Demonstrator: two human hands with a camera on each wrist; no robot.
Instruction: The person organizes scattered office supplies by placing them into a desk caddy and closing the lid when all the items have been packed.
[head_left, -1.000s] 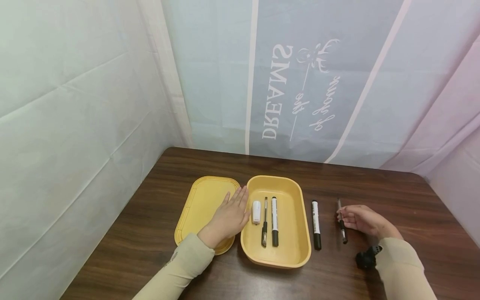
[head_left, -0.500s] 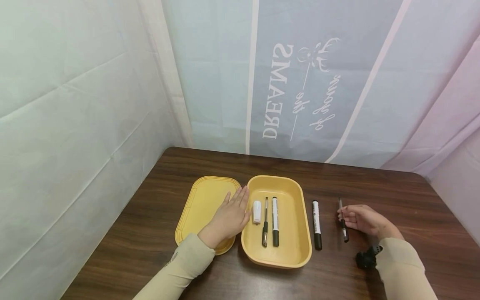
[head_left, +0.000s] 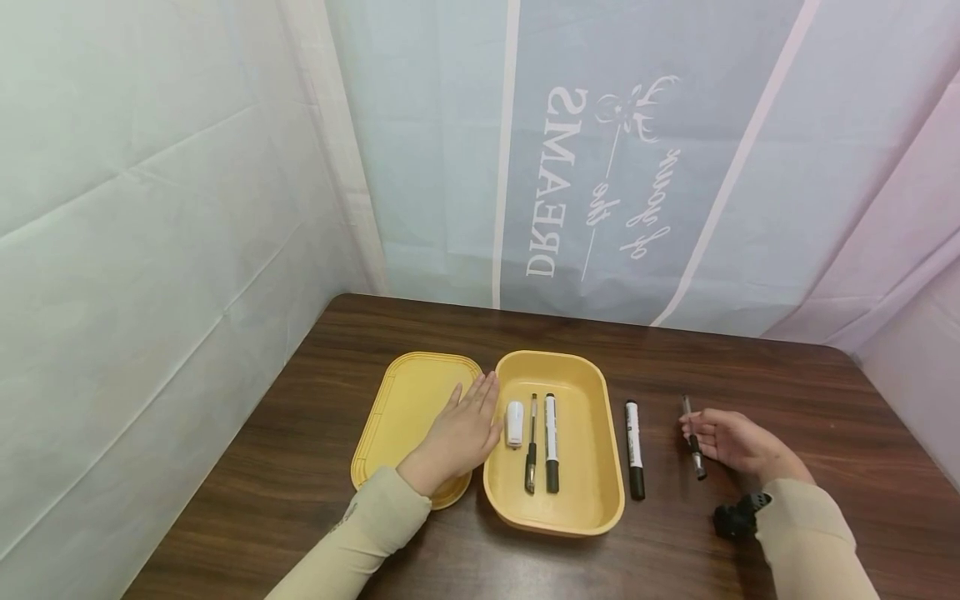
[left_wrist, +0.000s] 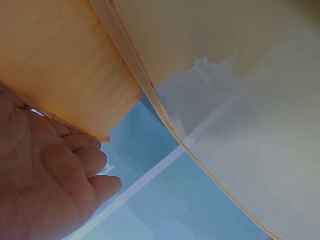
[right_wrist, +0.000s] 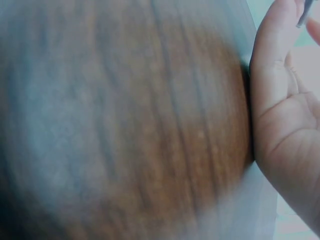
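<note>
My left hand (head_left: 459,433) lies with fingers straight along the left rim of a yellow box (head_left: 592,521), overlapping the yellow lid (head_left: 397,408) beside it. Inside the box are a small white object (head_left: 514,423) with rounded ends, a clear pen with a black grip (head_left: 531,454) and a white marker with black ends (head_left: 551,433). To the right of the box, another white and black marker (head_left: 634,446) lies on the table. My right hand (head_left: 731,442) pinches a second pen (head_left: 693,450) between thumb and fingers, near its middle. In the right wrist view only the tip of that pen (right_wrist: 305,12) shows.
All of this stands on a dark wooden table (head_left: 292,492). Behind it hangs a grey-blue cloth (head_left: 442,167) with mirrored lettering, and a pale cloth wall (head_left: 150,250) borders the left side. A black wrist camera (head_left: 735,518) sits below my right hand.
My right hand has shifted slightly to the right with the pen, which now slants a little more. The left hand stays at the box rim.
</note>
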